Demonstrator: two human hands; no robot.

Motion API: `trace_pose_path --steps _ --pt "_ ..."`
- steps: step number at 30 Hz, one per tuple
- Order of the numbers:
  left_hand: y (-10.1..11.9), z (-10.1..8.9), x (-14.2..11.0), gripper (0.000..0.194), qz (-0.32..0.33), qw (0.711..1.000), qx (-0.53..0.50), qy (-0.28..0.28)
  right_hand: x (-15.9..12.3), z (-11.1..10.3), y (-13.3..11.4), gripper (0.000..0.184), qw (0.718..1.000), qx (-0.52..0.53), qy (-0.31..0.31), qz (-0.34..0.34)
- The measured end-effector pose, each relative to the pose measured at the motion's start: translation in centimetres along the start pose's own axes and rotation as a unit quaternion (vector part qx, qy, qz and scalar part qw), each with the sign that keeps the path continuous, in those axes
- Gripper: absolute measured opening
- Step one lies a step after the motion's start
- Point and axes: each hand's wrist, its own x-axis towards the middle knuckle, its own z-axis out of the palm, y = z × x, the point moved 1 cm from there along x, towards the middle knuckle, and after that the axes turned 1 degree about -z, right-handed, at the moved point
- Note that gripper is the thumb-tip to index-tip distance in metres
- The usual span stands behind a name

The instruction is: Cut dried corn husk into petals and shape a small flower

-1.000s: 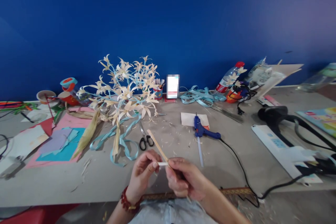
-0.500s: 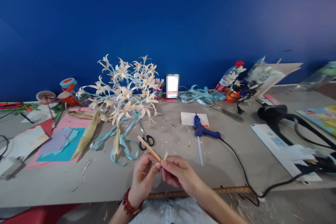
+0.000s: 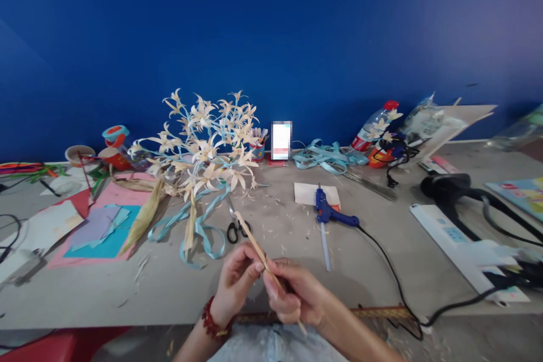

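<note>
A thin tan strip (image 3: 251,236) of dried leaf runs slantwise from upper left to lower right between both my hands, near the table's front edge. My left hand (image 3: 236,280), a red bead bracelet at its wrist, pinches the strip with thumb and forefinger. My right hand (image 3: 292,292) is closed round the strip's lower part, whose end sticks out below the fist. Black-handled scissors (image 3: 234,225) lie on the table just beyond my hands. A blue glue gun (image 3: 329,212) lies to the right of them.
A bouquet of cream leaf flowers (image 3: 207,144) with light blue ribbon lies at the back left. Coloured paper sheets (image 3: 99,226) lie left. A plastic bottle (image 3: 373,126), a black hair dryer (image 3: 445,188), a power strip (image 3: 441,230) and cables fill the right side.
The strip swung from pointing up-left, with a small piece bent at my fingertips, to one slanted line through both hands. My right hand has closed lower round it.
</note>
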Motion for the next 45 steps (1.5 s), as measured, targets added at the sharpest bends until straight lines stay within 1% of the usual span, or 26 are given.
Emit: trace_pose_path --steps 3,6,8,9,11,12,13,15,17,18,19,20,21,22,23,24,27,28,30,34,37,39,41,45 --pt "-0.5 0.2 0.1 0.012 -0.033 0.998 -0.061 -0.003 0.1 -0.3 0.3 0.038 0.999 0.015 -0.035 0.008" --pt "-0.7 0.7 0.5 0.018 -0.056 0.992 -0.116 -0.002 0.2 -0.4 0.4 0.039 0.999 0.004 -0.035 -0.012" --pt "-0.8 0.9 0.8 0.022 -0.067 0.989 -0.131 0.001 0.1 -0.3 0.4 0.04 0.999 -0.016 -0.016 -0.034" --pt "-0.8 1.0 0.8 0.023 -0.068 0.989 -0.132 0.001 0.0 -0.1 0.4 0.042 0.998 -0.037 0.004 -0.049" --pt "-0.9 0.8 0.9 0.022 -0.062 0.99 -0.123 0.009 -0.1 0.3 0.2 0.046 0.986 -0.12 0.076 -0.092" --pt "-1.0 0.6 0.9 0.02 -0.056 0.992 -0.113 0.019 -0.2 0.5 0.1 0.048 0.968 -0.182 0.125 -0.119" --pt "-1.1 0.4 0.9 0.019 -0.047 0.993 -0.101 0.031 -0.3 0.7 0.0 0.049 0.94 -0.253 0.176 -0.149" --pt "-1.1 0.0 0.9 0.017 -0.023 0.996 -0.068 0.054 -0.4 1.1 -0.2 0.05 0.86 -0.392 0.254 -0.204" --pt "-1.1 -0.2 0.8 0.015 0.001 0.997 -0.035 0.063 -0.4 1.4 -0.3 0.049 0.786 -0.494 0.287 -0.236" --pt "-1.1 -0.2 0.8 0.014 0.008 0.998 -0.02 0.065 -0.3 1.5 -0.3 0.049 0.759 -0.529 0.293 -0.243" --pt "-1.1 -0.2 0.8 0.012 0.012 0.998 -0.006 0.066 -0.2 1.5 -0.2 0.049 0.738 -0.554 0.297 -0.246" --pt "-1.1 -0.2 0.8 0.012 0.013 0.997 0.006 0.069 -0.1 1.5 -0.2 0.048 0.724 -0.571 0.301 -0.245" --pt "-1.1 -0.2 0.7 0.011 0.014 0.997 0.015 0.073 0.0 1.5 -0.1 0.048 0.715 -0.58 0.305 -0.244" --pt "-1.1 -0.1 0.7 0.012 0.014 0.997 0.022 0.077 0.1 1.4 -0.1 0.048 0.715 -0.58 0.307 -0.242" --pt "-1.0 -0.1 0.6 0.013 0.014 0.996 0.028 0.082 0.2 1.4 -0.1 0.048 0.724 -0.571 0.305 -0.237" --pt "-1.0 -0.1 0.6 0.014 0.014 0.996 0.032 0.087 0.3 1.3 -0.1 0.048 0.745 -0.55 0.3 -0.23" --pt "-1.0 0.1 0.4 0.016 0.003 0.996 0.018 0.091 0.5 1.2 0.0 0.053 0.833 -0.437 0.277 -0.193" --pt "-1.1 0.2 0.4 0.016 -0.004 0.996 0.003 0.085 0.5 1.1 0.0 0.053 0.858 -0.396 0.274 -0.18" --pt "-1.2 0.4 0.4 0.016 -0.023 0.997 -0.036 0.068 0.3 1.2 -0.1 0.053 0.888 -0.334 0.27 -0.162" --pt "-1.5 0.3 0.3 0.015 -0.059 0.995 -0.071 0.029 -0.1 1.4 -0.6 0.05 0.918 -0.279 0.257 -0.112" --pt "-1.4 0.1 0.2 0.012 -0.053 0.996 -0.076 0.002 -0.2 1.6 -0.8 0.048 0.935 -0.251 0.239 -0.069" --pt "-1.4 -0.1 0.2 0.011 -0.051 0.995 -0.082 -0.001 -0.2 1.8 -0.9 0.048 0.945 -0.228 0.223 -0.066" --pt "-1.3 -0.3 0.2 0.012 -0.058 0.994 -0.089 0.005 -0.1 1.9 -0.9 0.046 0.954 -0.205 0.206 -0.077" --pt "-1.4 -0.6 0.2 0.017 -0.073 0.994 -0.082 0.02 -0.1 2.2 -0.9 0.04 0.965 -0.168 0.182 -0.082"
